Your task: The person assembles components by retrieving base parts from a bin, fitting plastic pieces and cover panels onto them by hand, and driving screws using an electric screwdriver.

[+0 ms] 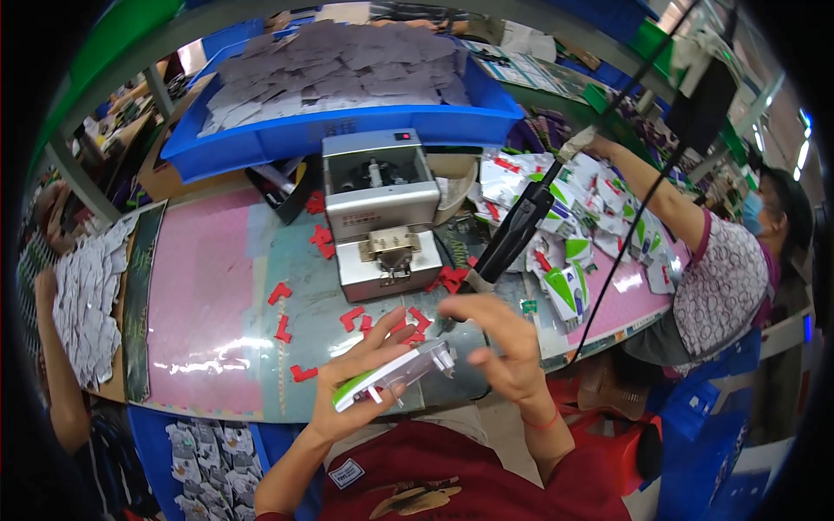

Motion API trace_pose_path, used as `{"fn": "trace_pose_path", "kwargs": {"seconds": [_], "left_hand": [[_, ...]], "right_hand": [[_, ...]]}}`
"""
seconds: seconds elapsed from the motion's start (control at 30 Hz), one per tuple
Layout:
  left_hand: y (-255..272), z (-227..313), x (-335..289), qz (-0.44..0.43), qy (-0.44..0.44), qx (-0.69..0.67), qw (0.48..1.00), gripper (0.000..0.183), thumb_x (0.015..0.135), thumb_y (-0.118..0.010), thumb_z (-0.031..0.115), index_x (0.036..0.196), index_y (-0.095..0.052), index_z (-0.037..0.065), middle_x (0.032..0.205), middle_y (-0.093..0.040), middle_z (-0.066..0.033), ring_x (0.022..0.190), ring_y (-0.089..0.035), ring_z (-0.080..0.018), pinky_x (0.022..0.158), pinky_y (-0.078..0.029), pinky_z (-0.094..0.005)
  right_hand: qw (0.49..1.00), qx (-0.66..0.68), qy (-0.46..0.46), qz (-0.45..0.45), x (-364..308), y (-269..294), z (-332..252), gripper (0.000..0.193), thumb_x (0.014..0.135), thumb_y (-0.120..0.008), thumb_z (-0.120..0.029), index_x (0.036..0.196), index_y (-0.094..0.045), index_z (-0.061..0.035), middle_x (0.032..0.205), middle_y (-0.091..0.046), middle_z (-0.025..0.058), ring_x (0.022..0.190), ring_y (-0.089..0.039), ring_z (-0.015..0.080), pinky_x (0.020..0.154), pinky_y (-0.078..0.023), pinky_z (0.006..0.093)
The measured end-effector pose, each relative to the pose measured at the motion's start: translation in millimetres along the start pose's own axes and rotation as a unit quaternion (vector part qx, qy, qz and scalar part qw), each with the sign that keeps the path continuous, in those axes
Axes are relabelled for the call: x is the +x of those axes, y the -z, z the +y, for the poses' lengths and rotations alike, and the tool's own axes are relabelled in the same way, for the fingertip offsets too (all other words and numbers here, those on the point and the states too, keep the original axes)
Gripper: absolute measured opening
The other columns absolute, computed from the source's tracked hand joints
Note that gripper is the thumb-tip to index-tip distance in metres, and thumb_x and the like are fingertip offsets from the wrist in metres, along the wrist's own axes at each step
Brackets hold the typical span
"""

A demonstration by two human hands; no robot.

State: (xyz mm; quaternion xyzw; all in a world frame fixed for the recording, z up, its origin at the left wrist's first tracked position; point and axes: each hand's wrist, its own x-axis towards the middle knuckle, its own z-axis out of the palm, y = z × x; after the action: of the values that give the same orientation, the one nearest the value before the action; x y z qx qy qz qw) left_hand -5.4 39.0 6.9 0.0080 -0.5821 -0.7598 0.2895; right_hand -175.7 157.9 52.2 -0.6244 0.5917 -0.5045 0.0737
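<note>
My left hand (354, 382) grips a small package (395, 375) with a white and green card side and a clear plastic part. It is held tilted over the near edge of the table, its clear end pointing right. My right hand (508, 352) is raised just to the right of that end, fingers curved and apart, with nothing seen in them. Beyond my hands lie several red L-shaped plastic pieces (352, 319) on the mat. A black power screwdriver (514, 233) hangs at a slant above my right hand. A silver screw-feeder-like machine (382, 213) stands in front of me.
Behind the machine stands a blue tray (347, 124) heaped with grey pieces. A pile of white and green packages (565, 278) lies at the right, where a co-worker's arm (647, 178) reaches across. Grey flat pieces (87, 304) are stacked at left. A black cable (621, 252) hangs at right.
</note>
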Motion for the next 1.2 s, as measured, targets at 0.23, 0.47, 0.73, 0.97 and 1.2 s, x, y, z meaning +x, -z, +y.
{"fn": "trace_pose_path", "kwargs": {"seconds": [0.23, 0.47, 0.73, 0.97, 1.2], "left_hand": [[-19, 8, 4, -0.033, -0.003, 0.166, 0.986, 0.045, 0.066, -0.061, -0.004, 0.11, -0.057, 0.002, 0.124, -0.041, -0.0266, 0.112, -0.046, -0.0292, 0.088, -0.039, -0.0319], [-44, 4, 9, -0.189, 0.055, 0.098, 0.976, 0.058, 0.066, -0.061, -0.006, 0.122, -0.046, 0.003, 0.136, -0.024, -0.023, 0.123, -0.032, -0.027, 0.093, -0.034, -0.0314], [-14, 3, -4, -0.054, 0.205, -0.131, 0.968, 0.06, 0.071, -0.06, -0.002, 0.126, -0.037, 0.0, 0.135, -0.026, -0.0214, 0.119, -0.034, -0.0385, 0.081, -0.049, -0.0412], [3, 13, -18, 0.006, 0.245, -0.083, 0.966, 0.052, 0.072, -0.055, -0.003, 0.121, -0.039, -0.008, 0.128, -0.037, -0.0216, 0.11, -0.046, -0.0373, 0.074, -0.053, -0.0383], [37, 51, -63, 0.151, 0.226, 0.026, 0.962, 0.05, 0.076, -0.06, 0.011, 0.12, -0.042, -0.005, 0.122, -0.045, -0.0204, 0.106, -0.05, -0.0345, 0.07, -0.053, -0.0353]], "right_hand": [[0.996, 0.051, -0.069, 0.006, -19, -9, -3, 0.01, 0.075, -0.06, -0.007, 0.084, -0.062, -0.0029, 0.072, -0.061, 0.0108, 0.06, -0.058, 0.0245, 0.052, -0.044, 0.03], [0.992, 0.042, -0.08, 0.084, -65, 31, -1, 0.015, 0.076, -0.06, -0.013, 0.079, -0.064, 0.001, 0.067, -0.062, 0.0121, 0.053, -0.059, 0.0199, 0.049, -0.044, 0.0267], [0.752, 0.184, -0.133, 0.619, -151, 157, 81, 0.023, 0.091, -0.043, -0.022, 0.095, -0.051, -0.0012, 0.091, -0.055, 0.0055, 0.082, -0.055, 0.0134, 0.071, -0.045, 0.0278], [0.792, 0.004, -0.422, 0.442, -206, 216, 162, 0.031, 0.086, -0.05, -0.02, 0.109, -0.05, 0.0017, 0.099, -0.055, 0.0102, 0.09, -0.055, 0.0222, 0.072, -0.046, 0.034], [0.833, -0.358, -0.206, 0.368, -163, 173, 133, 0.047, 0.078, -0.052, -0.003, 0.124, -0.041, 0.0011, 0.128, -0.042, 0.0133, 0.118, -0.038, 0.0239, 0.098, -0.028, 0.0335]]}}
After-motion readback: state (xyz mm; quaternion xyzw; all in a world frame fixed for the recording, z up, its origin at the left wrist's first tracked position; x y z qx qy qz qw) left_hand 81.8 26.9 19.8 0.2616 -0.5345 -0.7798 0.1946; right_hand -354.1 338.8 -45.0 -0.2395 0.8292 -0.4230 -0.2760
